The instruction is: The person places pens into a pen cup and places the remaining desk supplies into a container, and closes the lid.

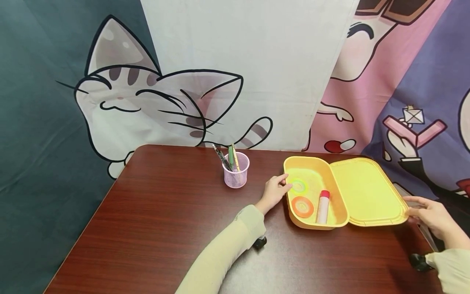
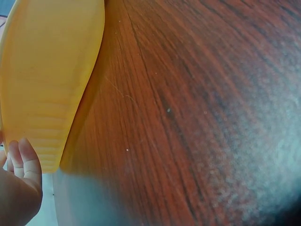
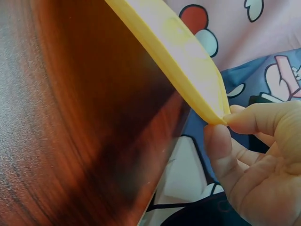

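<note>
A yellow plastic box (image 1: 339,212) stands on the table with its lid (image 1: 369,192) swung out to the right. Inside lie an orange tape roll (image 1: 302,207), a yellow-green tape roll (image 1: 299,186) and a white glue stick with a red cap (image 1: 323,207). My left hand (image 1: 274,192) holds the box's left wall, thumb over the rim; in the left wrist view its fingers (image 2: 29,160) lie against the outside. My right hand (image 1: 435,218) pinches the lid's outer corner between thumb and fingers, as the right wrist view shows; the lid is raised off the table there.
Left of the box stands a purple mesh pen cup (image 1: 236,179) holding several pens. The brown table (image 1: 158,228) ends just below the lid's outer side. A cartoon-printed cloth (image 1: 286,73) hangs behind the table.
</note>
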A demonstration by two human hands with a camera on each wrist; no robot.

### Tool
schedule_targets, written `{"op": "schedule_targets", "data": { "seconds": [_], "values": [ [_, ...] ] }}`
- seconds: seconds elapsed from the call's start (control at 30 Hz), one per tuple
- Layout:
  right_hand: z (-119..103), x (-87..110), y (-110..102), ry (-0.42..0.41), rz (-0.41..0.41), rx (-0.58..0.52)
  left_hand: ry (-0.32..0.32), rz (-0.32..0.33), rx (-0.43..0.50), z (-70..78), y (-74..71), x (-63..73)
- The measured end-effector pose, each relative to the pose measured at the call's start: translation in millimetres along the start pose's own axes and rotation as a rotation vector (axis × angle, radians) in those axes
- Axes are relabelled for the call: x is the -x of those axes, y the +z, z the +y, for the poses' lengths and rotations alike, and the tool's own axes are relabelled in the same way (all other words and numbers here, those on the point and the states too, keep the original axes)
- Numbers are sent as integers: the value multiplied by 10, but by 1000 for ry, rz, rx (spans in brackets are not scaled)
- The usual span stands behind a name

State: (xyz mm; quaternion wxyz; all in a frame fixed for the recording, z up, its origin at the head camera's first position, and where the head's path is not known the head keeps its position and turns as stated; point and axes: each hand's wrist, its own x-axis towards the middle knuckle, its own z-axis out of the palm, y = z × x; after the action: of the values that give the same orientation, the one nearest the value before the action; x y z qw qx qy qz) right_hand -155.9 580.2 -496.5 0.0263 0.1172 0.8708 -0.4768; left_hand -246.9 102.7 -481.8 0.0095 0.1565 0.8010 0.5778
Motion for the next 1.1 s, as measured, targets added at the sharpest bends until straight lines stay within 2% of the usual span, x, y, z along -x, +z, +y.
{"op": "schedule_targets", "data": {
  "seconds": [0.17, 0.5, 0.77, 0.97, 1.1],
  "values": [
    [249, -153, -116, -85, 50, 10, 0, 2, -4, -12, 9, 0],
    [282, -191, -207, -184, 124, -74, 4, 1, 9, -16, 14, 11],
    [81, -141, -216, -212, 177, 8, 9, 4, -9, -24, 14, 0],
    [-78, -75, -215, -271, 205, -46, 8, -4, -12, -10, 6, 2],
    [-150, -83, -247, -326, 200, -125, 12, -5, -11, -12, 3, -2]
  ]
}}
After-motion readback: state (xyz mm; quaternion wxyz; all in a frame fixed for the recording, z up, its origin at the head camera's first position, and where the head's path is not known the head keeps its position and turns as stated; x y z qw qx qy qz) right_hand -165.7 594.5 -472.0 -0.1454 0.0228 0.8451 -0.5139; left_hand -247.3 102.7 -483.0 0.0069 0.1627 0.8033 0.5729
